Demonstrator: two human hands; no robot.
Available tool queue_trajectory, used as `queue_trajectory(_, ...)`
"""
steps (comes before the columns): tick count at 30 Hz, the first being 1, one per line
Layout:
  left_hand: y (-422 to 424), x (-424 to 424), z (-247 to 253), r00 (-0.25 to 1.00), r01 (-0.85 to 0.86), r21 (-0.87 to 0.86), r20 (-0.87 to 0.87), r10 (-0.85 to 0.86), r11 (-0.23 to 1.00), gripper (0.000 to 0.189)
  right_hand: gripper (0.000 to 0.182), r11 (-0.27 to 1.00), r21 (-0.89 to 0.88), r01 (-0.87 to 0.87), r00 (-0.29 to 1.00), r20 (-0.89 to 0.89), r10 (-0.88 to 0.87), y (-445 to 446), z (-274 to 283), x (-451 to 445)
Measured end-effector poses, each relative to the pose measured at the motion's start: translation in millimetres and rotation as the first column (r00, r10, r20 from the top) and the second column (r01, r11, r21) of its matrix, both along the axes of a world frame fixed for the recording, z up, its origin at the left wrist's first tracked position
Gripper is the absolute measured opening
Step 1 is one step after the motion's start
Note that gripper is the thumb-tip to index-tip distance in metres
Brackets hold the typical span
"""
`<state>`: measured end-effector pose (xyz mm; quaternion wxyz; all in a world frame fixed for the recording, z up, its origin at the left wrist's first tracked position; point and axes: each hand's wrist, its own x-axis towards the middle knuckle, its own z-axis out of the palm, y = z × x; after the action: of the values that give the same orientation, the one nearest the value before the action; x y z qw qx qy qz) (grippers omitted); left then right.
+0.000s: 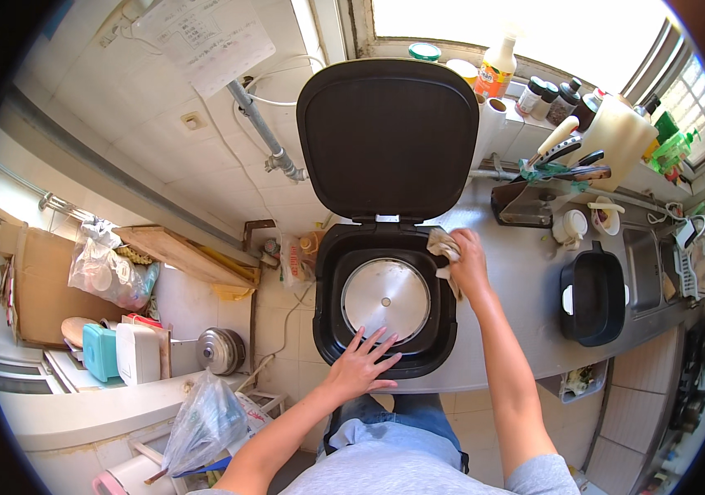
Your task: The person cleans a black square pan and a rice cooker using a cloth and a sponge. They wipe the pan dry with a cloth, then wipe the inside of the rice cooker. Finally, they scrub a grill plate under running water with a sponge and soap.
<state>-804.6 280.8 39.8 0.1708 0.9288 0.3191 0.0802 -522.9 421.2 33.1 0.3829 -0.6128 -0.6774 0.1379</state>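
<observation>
Before me stands a black electric cooker (324, 291) with its dark lid (389, 139) raised upright at the back. A round metal heating plate (386, 291) lies bare inside it. My left hand (361, 368) is over the cooker's near rim, fingers spread and empty, its fingertips over the near edge of the plate. In my right hand (468, 260) is a crumpled, stained beige cloth (444, 246). That cloth lies against the cooker's right rim, near the back corner, and part of it hangs down under my fingers.
Right on the steel counter (516, 291) is a black rectangular pot (593, 300) with white handles. Behind it stand a white lidded cup (570, 229) and a knife holder (528, 201). A sink (640, 272) lies farther right. Bottles (494, 68) line the windowsill. Leftward, a metal pot (219, 349) sits on a ledge.
</observation>
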Motion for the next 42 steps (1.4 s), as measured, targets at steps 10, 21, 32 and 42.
queue_trajectory(10, -1.0, -11.7, 4.9, 0.958, -0.123, -0.131, 0.244, 0.152, 0.984, 0.076, 0.022, 0.954, -0.297, 0.032, 0.998, 0.056, -0.016, -109.5, 38.0, 5.2)
queue_trajectory(21, -11.3, -58.8, -5.1, 0.785, -0.583, -0.111, 0.178, 0.593, 0.805, 0.119, 0.024, 0.973, -0.073, -0.220, 0.954, 0.191, 0.230, 10.4, 90.2, -153.5)
queue_trajectory(32, -2.5, -74.8, -27.0, 0.712, -0.501, -0.509, 0.216, 0.668, 0.700, 0.136, 0.022, 0.991, -0.114, -0.069, 0.943, 0.316, 0.102, 12.6, 13.9, -249.6)
queue_trajectory(42, -4.9, -76.0, -29.6, 0.734, -0.470, -0.521, 0.218, 0.643, 0.713, 0.130, 0.010, 0.993, -0.032, 0.110, 0.908, 0.411, -0.087, 53.3, 14.1, -233.5)
